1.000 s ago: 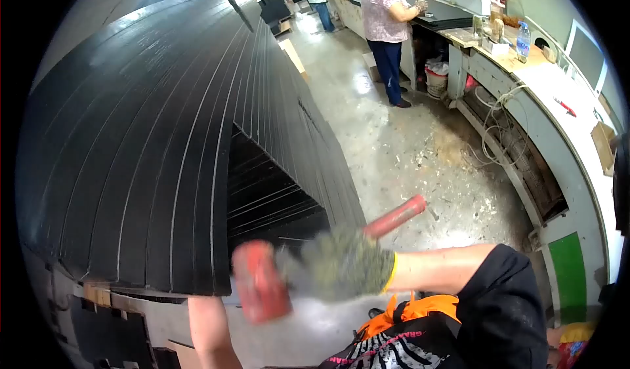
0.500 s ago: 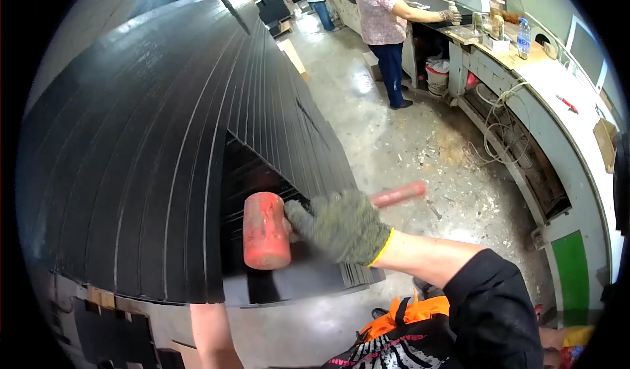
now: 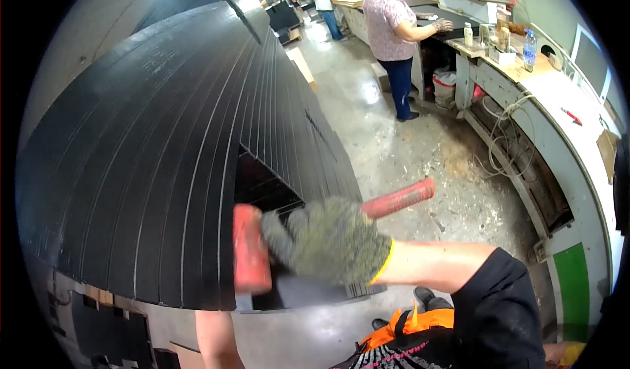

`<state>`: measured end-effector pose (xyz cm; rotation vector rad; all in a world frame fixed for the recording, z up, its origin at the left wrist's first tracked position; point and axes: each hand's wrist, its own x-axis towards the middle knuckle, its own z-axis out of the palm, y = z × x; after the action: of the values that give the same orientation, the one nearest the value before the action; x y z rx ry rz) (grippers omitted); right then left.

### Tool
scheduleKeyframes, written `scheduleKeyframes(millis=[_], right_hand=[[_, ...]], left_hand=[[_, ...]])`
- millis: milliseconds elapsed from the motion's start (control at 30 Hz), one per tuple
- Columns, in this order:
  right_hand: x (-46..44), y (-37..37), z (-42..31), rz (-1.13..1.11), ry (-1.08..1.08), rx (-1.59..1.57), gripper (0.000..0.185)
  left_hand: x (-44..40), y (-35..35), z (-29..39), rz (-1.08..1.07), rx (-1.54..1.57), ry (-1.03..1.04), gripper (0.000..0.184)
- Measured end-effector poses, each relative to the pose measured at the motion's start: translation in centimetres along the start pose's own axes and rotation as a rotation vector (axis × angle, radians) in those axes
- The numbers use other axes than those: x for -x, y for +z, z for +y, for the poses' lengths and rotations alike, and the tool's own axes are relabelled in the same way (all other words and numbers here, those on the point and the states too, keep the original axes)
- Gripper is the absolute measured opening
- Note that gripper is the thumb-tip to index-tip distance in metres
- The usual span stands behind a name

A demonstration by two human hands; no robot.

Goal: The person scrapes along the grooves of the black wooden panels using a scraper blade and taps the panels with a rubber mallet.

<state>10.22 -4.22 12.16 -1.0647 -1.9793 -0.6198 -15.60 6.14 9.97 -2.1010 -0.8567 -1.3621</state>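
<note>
My right hand (image 3: 331, 241), in a grey-green glove with a yellow cuff, is wrapped round a red mallet (image 3: 251, 254). The mallet's head is at the near edge of a long row of black slats or boards (image 3: 151, 179), and its handle sticks out to the right past my hand. I cannot tell whether the head touches the edge. A dark gap (image 3: 259, 182) opens between the boards just beyond the mallet. My left forearm (image 3: 216, 339) rises from below under the near end of the boards, which hide my left hand.
A person (image 3: 392, 34) in a patterned top stands at the long workbench (image 3: 518, 83) on the right. A water bottle (image 3: 529, 51) and a red-handled tool (image 3: 572, 116) lie or stand on it. Loose cable (image 3: 502, 136) hangs below. A bucket (image 3: 444, 87) stands under the bench. Another person (image 3: 326, 8) is farther back.
The mallet head has moved left and down against or close to the boards' edge, with my right hand following. The view has shifted slightly. The person at the bench has moved a hand off a small bottle.
</note>
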Motion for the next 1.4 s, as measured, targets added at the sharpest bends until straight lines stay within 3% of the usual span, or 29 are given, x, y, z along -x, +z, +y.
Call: scheduleKeyframes(millis=[100,200,300,333,433,500,567,633,700,767,833,867,900,1000,1100,1233,1300,1367,1400], right_hand=[[-0.7,-1.6,-1.4,-0.041,-0.077,-0.251,0.023],[-2.3,-2.6,-1.4,-0.096,0.027,-0.425,0.022],[-3.4,-1.1,1.7,0.093,-0.076,0.039,0.035],[-3.7,-1.5,1.8,-0.007,0.058,-0.045,0.035],[-3.5,-2.2,0.1,-0.028,0.021,0.002,0.036],[-2.6,-2.9,-0.9,0.051,-0.102,-0.072,0.032],[-1.9,-2.1,-2.9,-0.059,0.004,-0.605,0.024],[-2.0,-2.0,-2.9,0.005,-0.029,-0.622,0.019],[-2.5,-2.8,0.3,-0.079,-0.188,-0.212,0.016],[-3.2,-0.7,3.0,-0.003,-0.005,-0.141,0.021],[-2.9,-1.5,0.9,-0.118,0.028,0.034,0.031],[-2.5,-1.8,0.4,-0.054,-0.078,0.092,0.038],[-2.3,-2.3,-0.5,-0.074,-0.077,0.060,0.022],[-2.1,-3.1,-1.9,-0.228,-0.098,-0.187,0.020],[-3.3,-2.4,1.1,-0.004,0.010,0.073,0.019],[-1.4,-2.3,1.0,-0.132,0.011,0.054,0.020],[1.1,-3.6,-0.1,-0.277,0.150,-0.053,0.029],[3.8,-3.7,0.5,-0.239,0.308,-0.288,0.029],[4.6,-3.4,1.0,-0.186,0.496,-0.485,0.030]], left_hand=[[1.3,-0.8,0.7,-0.001,-0.004,-0.005,0.055],[1.3,-0.5,0.7,0.004,-0.003,-0.013,0.055],[0.5,0.1,0.2,0.008,-0.009,-0.019,0.055],[0.1,0.3,0.0,0.006,-0.011,-0.020,0.055],[-0.4,0.4,-0.4,0.010,-0.013,-0.025,0.056],[-0.5,0.5,-0.5,0.014,-0.019,-0.027,0.056],[-0.5,0.4,-0.6,0.016,-0.026,-0.026,0.056],[-0.6,0.8,-0.5,0.015,-0.030,-0.032,0.056],[-0.1,0.5,-0.7,0.018,-0.034,-0.029,0.056],[-0.6,0.7,-0.9,0.018,-0.029,-0.037,0.056],[-0.8,0.5,-1.1,0.028,-0.030,-0.044,0.056],[-0.8,0.5,-1.2,0.030,-0.031,-0.040,0.056],[-0.8,0.5,-1.2,0.036,-0.031,-0.034,0.056],[-0.7,0.7,-1.2,0.034,-0.037,-0.034,0.056],[-0.7,0.9,-1.4,0.030,-0.038,-0.035,0.057],[-0.8,1.2,-1.3,0.035,-0.043,-0.031,0.057],[-0.9,1.5,-1.3,0.037,-0.041,-0.030,0.057],[-1.0,1.8,-1.3,0.041,-0.042,-0.025,0.057],[-1.0,2.0,-1.3,0.041,-0.046,-0.022,0.057]])
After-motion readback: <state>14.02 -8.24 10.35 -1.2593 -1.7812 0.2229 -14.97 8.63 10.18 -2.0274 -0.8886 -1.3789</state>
